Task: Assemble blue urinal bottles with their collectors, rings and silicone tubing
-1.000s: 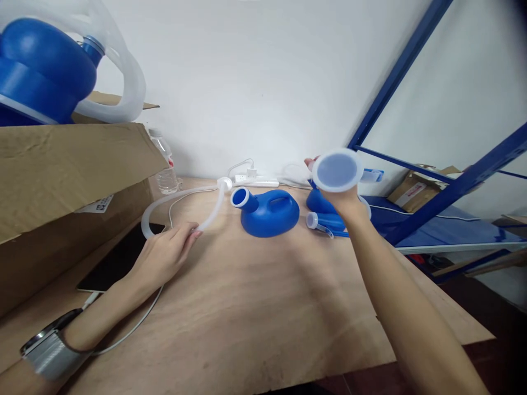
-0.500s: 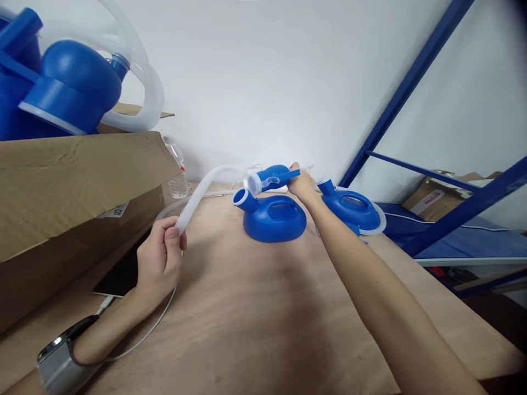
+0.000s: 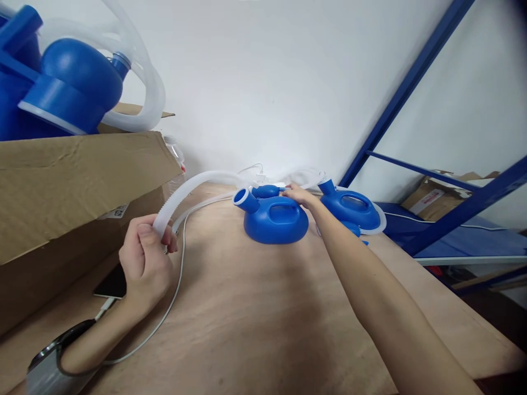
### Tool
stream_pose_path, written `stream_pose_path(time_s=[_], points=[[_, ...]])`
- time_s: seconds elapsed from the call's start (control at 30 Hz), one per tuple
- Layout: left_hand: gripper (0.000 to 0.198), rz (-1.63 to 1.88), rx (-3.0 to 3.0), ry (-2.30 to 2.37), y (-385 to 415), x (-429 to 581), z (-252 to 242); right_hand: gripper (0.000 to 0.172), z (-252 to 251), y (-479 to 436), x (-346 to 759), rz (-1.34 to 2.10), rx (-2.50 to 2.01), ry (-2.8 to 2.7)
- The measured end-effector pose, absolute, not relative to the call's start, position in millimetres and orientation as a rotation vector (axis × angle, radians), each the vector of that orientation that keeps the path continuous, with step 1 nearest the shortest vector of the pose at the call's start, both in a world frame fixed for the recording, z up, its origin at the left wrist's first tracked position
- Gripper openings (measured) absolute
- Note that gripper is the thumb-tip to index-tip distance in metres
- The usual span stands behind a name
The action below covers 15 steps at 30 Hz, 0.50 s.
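Observation:
My left hand (image 3: 148, 252) is closed round a translucent ribbed hose (image 3: 181, 195), which arches away toward the wall. A blue plastic urinal bottle (image 3: 275, 222) with a wide angled neck and a loop handle stands upright mid-table. Behind it, low down, lies a blue attachment (image 3: 265, 191), mostly hidden by the bottle. The fingers of my right hand (image 3: 300, 195) reach to the attachment's narrow right end and seem to pinch it; the bottle hides part of the contact. A second blue urinal bottle (image 3: 348, 206) with a hose round it is right of my right hand.
At left, an open cardboard box (image 3: 82, 181) holds more blue bottles (image 3: 78, 82) and hoses. A phone (image 3: 111, 282) on a white cable (image 3: 175, 291) lies by my left wrist. A clear water bottle (image 3: 175, 151) stands behind the box. A blue metal frame (image 3: 405, 99) rises at right.
My right hand has lowered the blue attachment behind the middle bottle, turning its clear cap out of sight. My left hand has drawn the hose a little left and toward me.

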<state>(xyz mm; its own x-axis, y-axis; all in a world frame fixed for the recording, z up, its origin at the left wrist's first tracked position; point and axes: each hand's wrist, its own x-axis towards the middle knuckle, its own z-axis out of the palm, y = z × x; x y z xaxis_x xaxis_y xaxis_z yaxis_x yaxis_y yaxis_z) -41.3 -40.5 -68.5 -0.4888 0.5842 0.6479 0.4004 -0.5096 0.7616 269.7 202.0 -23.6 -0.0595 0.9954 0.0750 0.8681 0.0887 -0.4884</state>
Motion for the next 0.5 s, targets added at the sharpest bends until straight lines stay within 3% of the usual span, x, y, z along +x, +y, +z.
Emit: stream_pose_path(time_s=[0.2,0.33,0.5], points=[[0.018,2.313,1.516,1.416,-30.0,-50.3,-61.7,0.068,-10.1,170.7,277.5,0.802,-1.691,-1.942],[0.010,2.453,1.532,1.534,-27.7,-60.9,-45.4,0.064,-15.0,132.4,266.3,0.636,-1.275,-2.162],[0.010,2.520,1.524,1.641,-30.2,-67.3,-24.0,0.048,-34.5,110.3,265.4,0.220,-1.087,-2.385]])
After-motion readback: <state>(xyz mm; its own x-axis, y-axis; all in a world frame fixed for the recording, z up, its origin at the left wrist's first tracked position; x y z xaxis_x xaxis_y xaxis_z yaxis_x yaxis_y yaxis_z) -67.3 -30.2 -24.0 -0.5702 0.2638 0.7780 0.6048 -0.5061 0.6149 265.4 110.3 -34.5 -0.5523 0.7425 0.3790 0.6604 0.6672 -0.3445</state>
